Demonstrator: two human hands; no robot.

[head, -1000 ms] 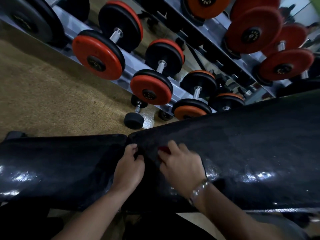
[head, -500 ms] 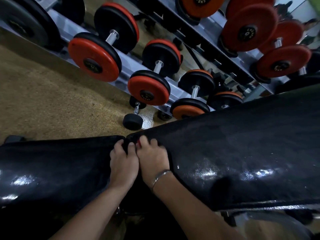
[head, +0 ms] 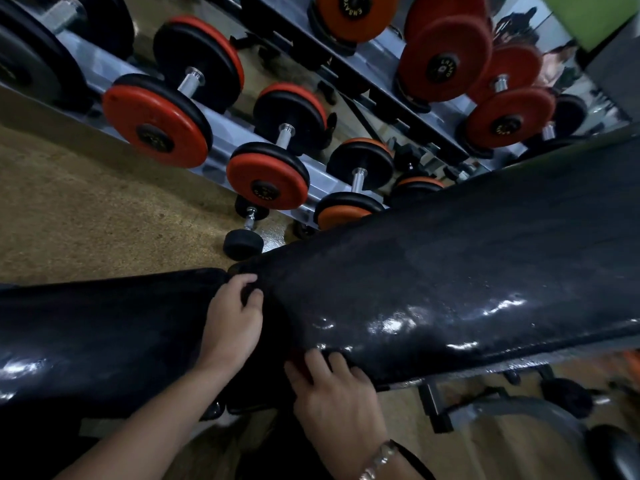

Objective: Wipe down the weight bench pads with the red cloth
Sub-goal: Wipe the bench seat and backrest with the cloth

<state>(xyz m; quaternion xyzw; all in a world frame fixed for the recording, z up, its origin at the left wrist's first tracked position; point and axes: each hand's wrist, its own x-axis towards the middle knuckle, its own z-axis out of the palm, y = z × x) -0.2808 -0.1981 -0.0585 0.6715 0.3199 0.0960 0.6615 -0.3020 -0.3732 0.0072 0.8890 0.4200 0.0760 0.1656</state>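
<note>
Presses red cloth (head: 294, 361), mostly hidden, against near edge of back pad (head: 450, 289) with spread right grip (head: 334, 388); curls left grip (head: 235, 317) round same pad's end, at gap to seat pad (head: 104, 327).

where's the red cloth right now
Head view, lower centre: only a sliver of the red cloth shows, under the fingers of the right hand at the near edge of the long pad, below-right of the left hand.

The two glossy vinyl weight-bench pads (head: 450, 289) are seen in black, finely pebbled. A sliver of red cloth (head: 297, 362) is shown under the right hand (head: 339, 396). The round dumbbell plates (head: 156, 129) are coloured orange-red, rimmed in black; the floor (head: 86, 220) is speckled tan.
</note>
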